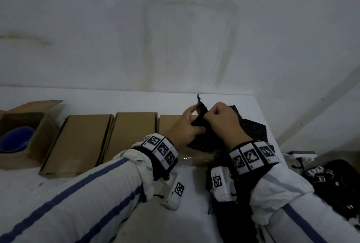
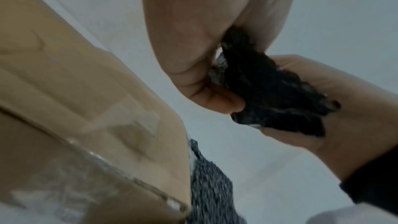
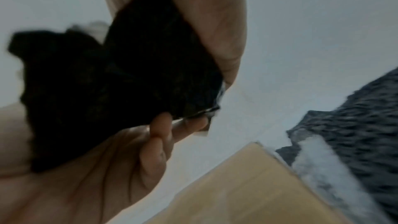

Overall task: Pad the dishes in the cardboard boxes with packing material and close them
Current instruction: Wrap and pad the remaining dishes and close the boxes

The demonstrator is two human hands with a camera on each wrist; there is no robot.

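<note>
White and stained, the wall (image 1: pixel 175 28) stands behind a white surface (image 1: pixel 97 98) in the head view, and along this surface a row of brown cardboard boxes is placed. At the far left is an open brown cardboard box (image 1: pixel 29 137) with a blue round dish (image 1: pixel 16 139) inside it; to the right of it lie two closed brown cardboard boxes (image 1: pixel 78 143) side by side, and a third brown box (image 1: pixel 171 124) is partly hidden behind the hands. Above this third box the left hand (image 1: pixel 187 126) and the right hand (image 1: pixel 224 122) both pinch one piece of black bubbly packing material (image 1: pixel 200 120), which is raised off the surface; the fingers of both hands are curled around it. More black packing material (image 1: pixel 251 129) lies on the surface to the right of the third box. In the left wrist view, the left hand (image 2: pixel 193 40) grips the black piece (image 2: pixel 269 94) from above with the thumb, and the right hand (image 2: pixel 323 117) holds its other side; below them is the brown box with clear tape (image 2: pixel 86 108) on its top. In the right wrist view, the right hand (image 3: pixel 204 14) and the left hand (image 3: pixel 107 168) hold the black piece (image 3: pixel 107 83) between them, above a corner of the brown box (image 3: pixel 247 185); the picture is blurred.
</note>
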